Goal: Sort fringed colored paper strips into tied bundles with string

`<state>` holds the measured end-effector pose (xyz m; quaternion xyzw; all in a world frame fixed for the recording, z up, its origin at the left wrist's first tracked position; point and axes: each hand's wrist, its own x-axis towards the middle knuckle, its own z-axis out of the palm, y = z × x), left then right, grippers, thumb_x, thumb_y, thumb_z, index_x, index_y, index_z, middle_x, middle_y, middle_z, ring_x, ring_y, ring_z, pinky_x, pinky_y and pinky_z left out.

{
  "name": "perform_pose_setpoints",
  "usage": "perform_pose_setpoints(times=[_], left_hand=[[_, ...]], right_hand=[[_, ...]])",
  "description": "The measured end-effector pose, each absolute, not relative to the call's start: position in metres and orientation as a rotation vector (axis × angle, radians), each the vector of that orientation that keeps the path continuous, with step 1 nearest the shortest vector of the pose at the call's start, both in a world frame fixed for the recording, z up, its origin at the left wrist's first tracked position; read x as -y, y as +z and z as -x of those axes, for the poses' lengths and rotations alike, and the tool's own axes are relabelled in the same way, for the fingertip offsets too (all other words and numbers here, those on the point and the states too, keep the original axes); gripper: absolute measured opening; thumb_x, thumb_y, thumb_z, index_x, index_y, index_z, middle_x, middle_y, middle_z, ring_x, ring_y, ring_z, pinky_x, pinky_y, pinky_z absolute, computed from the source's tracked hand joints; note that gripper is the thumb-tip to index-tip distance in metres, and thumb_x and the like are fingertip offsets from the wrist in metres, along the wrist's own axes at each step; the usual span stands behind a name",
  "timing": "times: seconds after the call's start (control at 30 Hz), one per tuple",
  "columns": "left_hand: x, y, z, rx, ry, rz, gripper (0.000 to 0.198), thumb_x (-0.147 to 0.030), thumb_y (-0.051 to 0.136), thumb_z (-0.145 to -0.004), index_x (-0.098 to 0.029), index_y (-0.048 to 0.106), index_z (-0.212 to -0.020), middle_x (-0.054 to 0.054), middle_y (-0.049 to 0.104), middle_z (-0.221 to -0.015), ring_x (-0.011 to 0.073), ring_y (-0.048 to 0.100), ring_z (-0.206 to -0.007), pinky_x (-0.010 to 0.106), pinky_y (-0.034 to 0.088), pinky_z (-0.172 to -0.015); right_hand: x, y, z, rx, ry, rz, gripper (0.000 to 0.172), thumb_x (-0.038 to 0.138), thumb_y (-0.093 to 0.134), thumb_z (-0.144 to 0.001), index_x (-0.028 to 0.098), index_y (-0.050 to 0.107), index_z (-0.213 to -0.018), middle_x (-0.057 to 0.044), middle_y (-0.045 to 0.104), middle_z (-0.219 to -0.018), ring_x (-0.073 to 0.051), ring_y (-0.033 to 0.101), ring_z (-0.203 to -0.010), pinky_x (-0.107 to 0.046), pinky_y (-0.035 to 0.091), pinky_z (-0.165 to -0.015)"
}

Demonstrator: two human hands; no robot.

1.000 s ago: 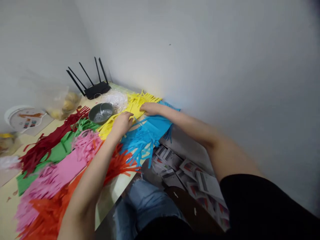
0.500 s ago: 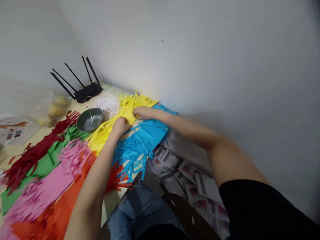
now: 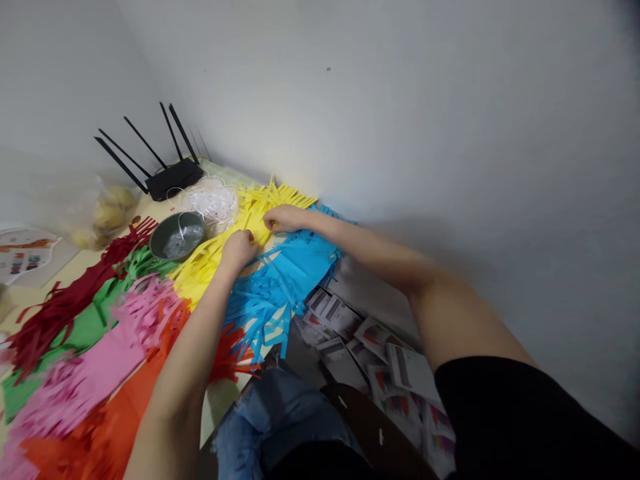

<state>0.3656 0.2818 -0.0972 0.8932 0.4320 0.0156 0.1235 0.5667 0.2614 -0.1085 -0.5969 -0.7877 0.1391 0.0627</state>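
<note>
Yellow fringed paper point(image 3: 203, 267) lies across the table between the white strings and the blue fringed paper point(image 3: 295, 267). My left hand point(image 3: 240, 249) is closed at its near edge, fingers curled onto the yellow paper. A little farther right, my right hand point(image 3: 283, 219) also has its fingers pinched on that same edge. The fingertips of both hands are partly hidden by the knuckles. The blue paper lies just below my hands, its cut strips hanging toward the table's edge.
Orange point(image 3: 125, 413), pink point(image 3: 110, 360), green point(image 3: 87, 320) and dark red fringed papers point(image 3: 75, 293) lie to the left. A green bowl point(image 3: 156, 248) holds clear plastic. Behind are white strings point(image 3: 214, 203) and a black router point(image 3: 175, 179). Packaged cards point(image 3: 345, 363) lie below, right of the table.
Both hands keep their places at the yellow paper's edge with barely any motion. The whole view has shifted slightly.
</note>
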Motion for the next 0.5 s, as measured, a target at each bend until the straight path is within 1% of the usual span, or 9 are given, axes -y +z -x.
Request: perform_pose_setpoints(times=[0.07,0.13,0.17,0.23,0.3,0.37,0.43,0.5], left_hand=[[-0.275,-0.1,-0.368,-1.291,0.099,-2.603,0.029,-0.018,0.052,-0.086,-0.01,0.07,-0.108,0.021,0.069,-0.116,0.0319,0.065,-0.111,0.038,0.049,-0.093],[-0.272,-0.103,-0.371,-1.338,0.17,-2.574,0.03,-0.014,0.049,-0.087,-0.01,0.068,-0.11,0.024,0.067,-0.118,0.0326,0.063,-0.114,0.039,0.047,-0.094],[-0.273,-0.104,-0.371,-1.367,0.21,-2.546,0.03,-0.013,0.048,-0.087,-0.009,0.068,-0.11,0.024,0.067,-0.117,0.0326,0.063,-0.114,0.039,0.047,-0.093],[-0.279,-0.103,-0.371,-1.427,0.298,-2.465,0.027,-0.013,0.049,-0.086,-0.01,0.068,-0.105,0.023,0.069,-0.109,0.032,0.065,-0.108,0.039,0.047,-0.091],[-0.29,-0.099,-0.368,-1.48,0.406,-2.358,0.018,-0.014,0.054,-0.082,-0.011,0.068,-0.093,0.02,0.071,-0.099,0.0308,0.066,-0.1,0.037,0.048,-0.088],[-0.303,-0.092,-0.362,-1.528,0.554,-2.233,0.01,-0.015,0.055,-0.078,-0.014,0.065,-0.081,0.015,0.07,-0.088,0.0281,0.067,-0.092,0.035,0.048,-0.086],[-0.317,-0.084,-0.35,-1.572,0.739,-2.091,0.006,-0.016,0.055,-0.076,-0.017,0.06,-0.073,0.009,0.067,-0.08,0.0243,0.065,-0.085,0.033,0.048,-0.084],[-0.33,-0.076,-0.332,-1.602,0.927,-1.931,0.005,-0.018,0.054,-0.073,-0.018,0.056,-0.069,0.004,0.062,-0.071,0.0202,0.061,-0.076,0.031,0.049,-0.079]], right_hand=[[-0.26,-0.105,-0.566,2.379,0.427,1.804,0.016,0.016,0.068,-0.081,0.013,0.071,-0.096,-0.009,0.075,-0.101,-0.019,0.065,-0.089,-0.024,0.038,-0.07],[-0.255,-0.099,-0.564,2.373,0.419,1.792,0.025,0.018,0.07,-0.081,0.012,0.069,-0.105,-0.01,0.074,-0.106,-0.02,0.065,-0.093,-0.025,0.041,-0.074],[-0.251,-0.095,-0.561,2.355,0.387,1.778,0.028,0.02,0.069,-0.083,0.012,0.068,-0.11,-0.011,0.073,-0.111,-0.021,0.064,-0.098,-0.025,0.043,-0.079],[-0.241,-0.09,-0.55,2.283,0.296,1.731,0.028,0.023,0.061,-0.09,0.01,0.066,-0.114,-0.015,0.07,-0.118,-0.023,0.062,-0.109,-0.029,0.043,-0.091],[-0.232,-0.09,-0.532,2.234,0.268,1.686,0.027,0.023,0.052,-0.094,0.009,0.068,-0.111,-0.017,0.07,-0.117,-0.025,0.061,-0.112,-0.034,0.043,-0.098],[-0.227,-0.096,-0.512,2.246,0.325,1.666,0.028,0.019,0.05,-0.093,0.009,0.07,-0.11,-0.018,0.071,-0.116,-0.026,0.063,-0.112,-0.036,0.044,-0.101],[-0.23,-0.105,-0.495,2.269,0.384,1.688,0.035,0.014,0.051,-0.089,0.007,0.067,-0.119,-0.02,0.067,-0.128,-0.027,0.062,-0.118,-0.037,0.045,-0.104],[-0.239,-0.111,-0.485,2.228,0.396,1.744,0.046,0.009,0.051,-0.086,0.004,0.06,-0.131,-0.023,0.059,-0.14,-0.027,0.06,-0.124,-0.039,0.044,-0.108]])
